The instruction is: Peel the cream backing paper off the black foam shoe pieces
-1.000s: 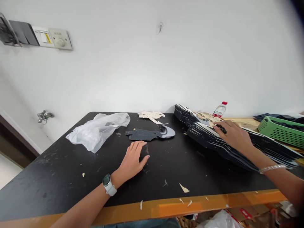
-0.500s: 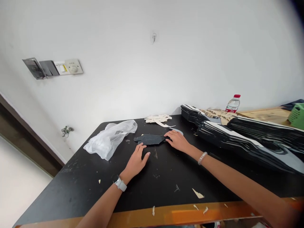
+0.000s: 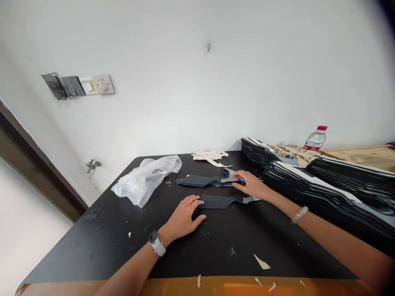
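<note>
Two long dark fabric shoe-upper pieces with grey ends lie side by side on the black table (image 3: 101, 230). My right hand (image 3: 251, 185) rests on the grey end of the upper piece (image 3: 199, 181), close to the lower piece's grey end. Its fingers hide part of that end, and I cannot tell whether they grip it. My left hand (image 3: 183, 213) lies flat on the tabletop with its fingertips beside the left end of the lower piece (image 3: 219, 201), holding nothing. A white smartwatch (image 3: 157, 243) sits on my left wrist.
A crumpled white plastic bag (image 3: 145, 181) and a pile of cream offcuts (image 3: 210, 155) lie on the table. Tall stacks of black pieces (image 3: 321, 193) stand at the right, with a water bottle (image 3: 315, 139) behind them. Small scraps dot the tabletop.
The single piece has become two pieces lying apart, one nearer me. My right hand has moved right onto the upper piece's grey end, my left hand has shifted slightly right, and the view has turned.
</note>
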`<action>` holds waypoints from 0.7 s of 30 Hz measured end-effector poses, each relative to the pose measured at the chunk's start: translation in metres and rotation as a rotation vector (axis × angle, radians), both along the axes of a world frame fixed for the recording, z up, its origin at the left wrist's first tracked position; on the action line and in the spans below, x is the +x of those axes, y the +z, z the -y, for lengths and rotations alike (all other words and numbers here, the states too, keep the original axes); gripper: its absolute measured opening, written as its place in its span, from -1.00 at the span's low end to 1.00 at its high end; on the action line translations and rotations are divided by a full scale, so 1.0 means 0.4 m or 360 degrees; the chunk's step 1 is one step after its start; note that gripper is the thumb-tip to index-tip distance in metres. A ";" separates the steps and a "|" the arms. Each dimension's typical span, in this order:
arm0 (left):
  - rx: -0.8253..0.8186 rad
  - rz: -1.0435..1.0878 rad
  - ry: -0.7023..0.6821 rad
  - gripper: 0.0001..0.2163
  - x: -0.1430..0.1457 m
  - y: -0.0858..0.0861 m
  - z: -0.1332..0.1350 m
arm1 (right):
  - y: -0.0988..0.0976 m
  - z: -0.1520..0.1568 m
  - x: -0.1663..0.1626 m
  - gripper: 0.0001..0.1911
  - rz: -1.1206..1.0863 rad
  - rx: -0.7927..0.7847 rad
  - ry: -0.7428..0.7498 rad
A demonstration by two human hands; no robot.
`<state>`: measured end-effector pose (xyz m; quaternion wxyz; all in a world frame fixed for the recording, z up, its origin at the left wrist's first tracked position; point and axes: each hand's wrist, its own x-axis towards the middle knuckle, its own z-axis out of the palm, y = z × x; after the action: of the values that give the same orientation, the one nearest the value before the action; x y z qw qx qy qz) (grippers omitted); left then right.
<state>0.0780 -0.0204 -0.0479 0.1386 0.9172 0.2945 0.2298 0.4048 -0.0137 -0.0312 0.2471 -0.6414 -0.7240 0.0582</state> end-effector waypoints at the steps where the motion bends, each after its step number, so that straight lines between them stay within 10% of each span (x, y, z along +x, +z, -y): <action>1: -0.0024 0.0014 -0.0017 -0.69 0.000 0.001 0.001 | -0.003 -0.036 0.009 -0.63 -0.0042 -0.0007 -0.0135; 11: -0.0092 0.0127 -0.0076 -0.71 0.001 0.015 0.008 | 0.011 -0.234 -0.003 -0.72 -0.0479 0.0023 -0.0813; 21: 0.0008 0.0467 -0.0077 -0.61 0.021 0.051 0.051 | 0.031 0.018 -0.154 -0.67 -0.0972 0.0466 -0.0175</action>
<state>0.0863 -0.0409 -0.0274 0.1834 0.8810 0.2483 0.3586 0.3432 -0.0211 -0.0186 0.5445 -0.5902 -0.5816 0.1296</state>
